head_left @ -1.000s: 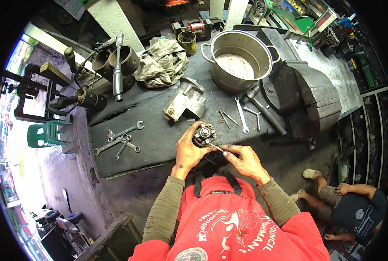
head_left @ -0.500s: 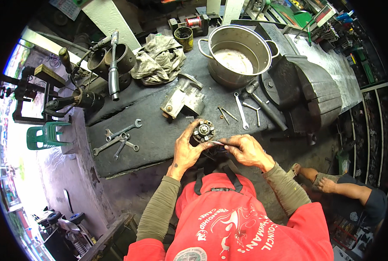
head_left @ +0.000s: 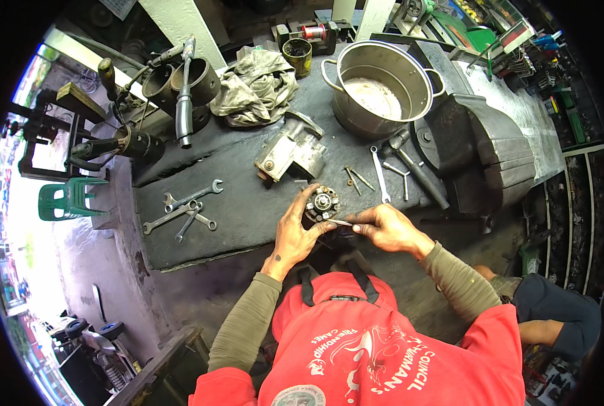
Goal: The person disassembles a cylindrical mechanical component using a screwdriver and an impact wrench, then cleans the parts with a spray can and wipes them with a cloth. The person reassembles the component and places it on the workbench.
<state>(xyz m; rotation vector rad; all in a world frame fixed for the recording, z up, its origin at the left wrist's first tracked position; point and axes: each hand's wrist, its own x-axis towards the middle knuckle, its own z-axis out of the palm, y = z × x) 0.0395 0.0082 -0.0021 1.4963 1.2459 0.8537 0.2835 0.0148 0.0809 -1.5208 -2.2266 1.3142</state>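
Metal part (head_left: pixel 323 202), round, grasped by left hand (head_left: pixel 293 233), thin tool (head_left: pixel 341 222) pinched in right hand (head_left: pixel 388 230) at part's near edge, housing (head_left: pixel 292 150) on bench (head_left: pixel 244 216) just beyond

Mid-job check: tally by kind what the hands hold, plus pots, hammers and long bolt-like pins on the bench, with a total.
Round part, left hand: 1
Thin tool, right hand: 1
Pot: 1
Hammer: 1
Pins: 2
Total: 6
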